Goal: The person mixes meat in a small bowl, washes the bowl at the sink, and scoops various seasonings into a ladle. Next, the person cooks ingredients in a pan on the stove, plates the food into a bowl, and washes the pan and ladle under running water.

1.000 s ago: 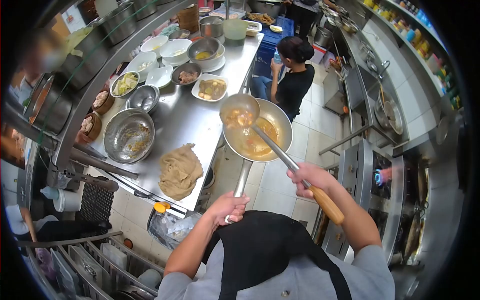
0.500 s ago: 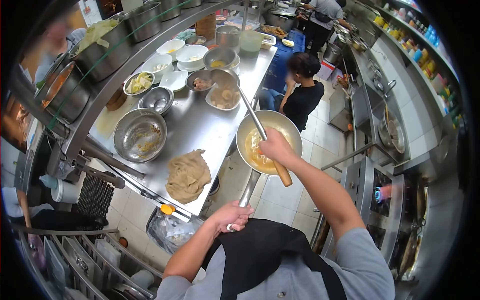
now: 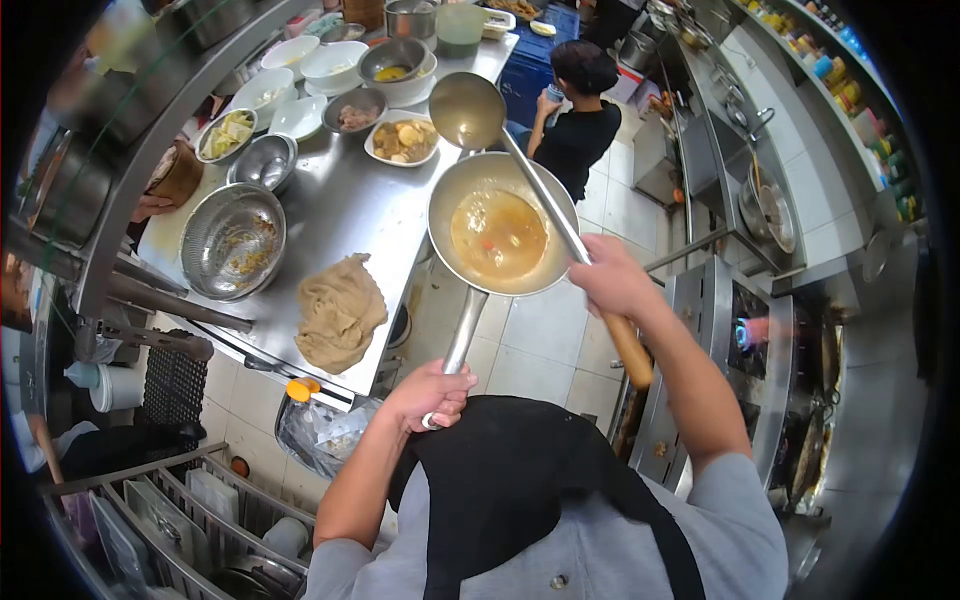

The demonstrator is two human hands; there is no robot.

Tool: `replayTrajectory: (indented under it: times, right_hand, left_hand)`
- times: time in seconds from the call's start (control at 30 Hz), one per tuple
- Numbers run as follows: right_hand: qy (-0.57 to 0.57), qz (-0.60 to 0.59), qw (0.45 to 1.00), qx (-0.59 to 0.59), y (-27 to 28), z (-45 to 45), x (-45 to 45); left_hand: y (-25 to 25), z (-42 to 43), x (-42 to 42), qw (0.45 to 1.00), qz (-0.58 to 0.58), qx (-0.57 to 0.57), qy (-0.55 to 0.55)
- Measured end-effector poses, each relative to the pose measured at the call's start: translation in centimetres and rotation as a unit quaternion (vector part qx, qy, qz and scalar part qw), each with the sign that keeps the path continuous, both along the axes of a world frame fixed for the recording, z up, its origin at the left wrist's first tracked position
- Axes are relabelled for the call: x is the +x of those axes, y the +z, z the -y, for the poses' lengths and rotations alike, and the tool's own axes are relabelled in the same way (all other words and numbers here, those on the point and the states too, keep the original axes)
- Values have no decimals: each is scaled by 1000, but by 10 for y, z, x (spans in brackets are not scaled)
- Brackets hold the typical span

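My left hand (image 3: 430, 396) grips the handle of a frying pan (image 3: 445, 225), which is held level off the table's edge with brown sauce (image 3: 497, 236) in it. In my right hand (image 3: 618, 278) is the long shaft of a ladle (image 3: 469, 110), near its wooden handle. The ladle's bowl hangs beyond the pan's far rim and looks nearly emptied. Just left of it, on the steel table (image 3: 370, 215), stands a white square bowl (image 3: 402, 138) of food pieces in sauce. A crumpled brown cloth (image 3: 341, 313) lies at the table's near end.
More bowls and a steel strainer (image 3: 234, 241) stand on the table. Beyond the pan sits a person in black (image 3: 578, 130). A stove with a lit flame (image 3: 745, 334) is at the right, and a rack (image 3: 180, 510) at lower left. Another person's hand (image 3: 152, 206) shows at left.
The ladle went from over the pan to the white bowl, then back toward the pan's far rim. The white bowl holds more food than before. My left hand kept its grip.
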State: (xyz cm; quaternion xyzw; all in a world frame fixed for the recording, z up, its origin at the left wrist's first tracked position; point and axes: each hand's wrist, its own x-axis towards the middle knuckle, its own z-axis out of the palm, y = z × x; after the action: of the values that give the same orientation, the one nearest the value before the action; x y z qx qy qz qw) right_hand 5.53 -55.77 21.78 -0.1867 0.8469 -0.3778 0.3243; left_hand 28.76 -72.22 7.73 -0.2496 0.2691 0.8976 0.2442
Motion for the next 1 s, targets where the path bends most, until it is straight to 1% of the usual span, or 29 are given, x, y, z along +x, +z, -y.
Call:
replayTrajectory:
  times: [0.07,0.13,0.2,0.27,0.3,0.37,0.4,0.53,0.6,0.63,0.7,0.77,0.87,0.9,0.97,1.0]
  right_hand:
    - [-8,-16,998,62,9,-36,11]
    - [-16,-17,996,87,10,-64,24]
    - [-25,-18,993,110,6,-84,33]
    - [-12,-33,986,162,-5,-98,39]
    - [-17,-31,986,162,-11,-104,43]
    - [-6,-97,986,137,-21,-111,50]
    - [-15,-74,984,160,-22,-111,51]
    - [-14,-88,985,148,-28,-110,61]
    - [-25,12,988,149,-29,-105,63]
    - [-20,12,989,149,-29,-100,66]
    - [-65,115,984,117,-27,-90,72]
    - [-60,124,984,110,-28,-86,79]
    - [-29,214,974,69,-23,-83,85]
    - [-22,215,974,67,-20,-81,85]
    - [-75,313,947,3,-15,-82,81]
    - [-94,333,938,-13,-10,-80,79]
  left_hand:
    - [0,-1,-1,1000,6,-2,-7]
    - [-3,-1,-2,1000,0,-9,-2]
    - [-4,-3,-3,1000,4,-10,0]
    - [-3,-5,-5,1000,11,-13,10]
    - [-2,-7,-7,1000,12,-13,5]
    - [3,-8,-9,999,16,-31,10]
    - [2,-10,-9,999,17,-31,7]
    - [1,-15,-13,999,12,-46,13]
    - [3,-17,-16,999,10,-48,17]
    - [5,-18,-18,998,13,-55,13]
    - [4,-18,-19,998,16,-62,16]
    - [-3,-17,-20,999,14,-33,10]
    - [-3,-14,-20,999,20,-30,5]
    - [-5,-12,-19,999,20,-33,12]
    - [-6,-9,-16,1000,24,-8,19]
    - [-4,-7,-15,999,23,-7,24]
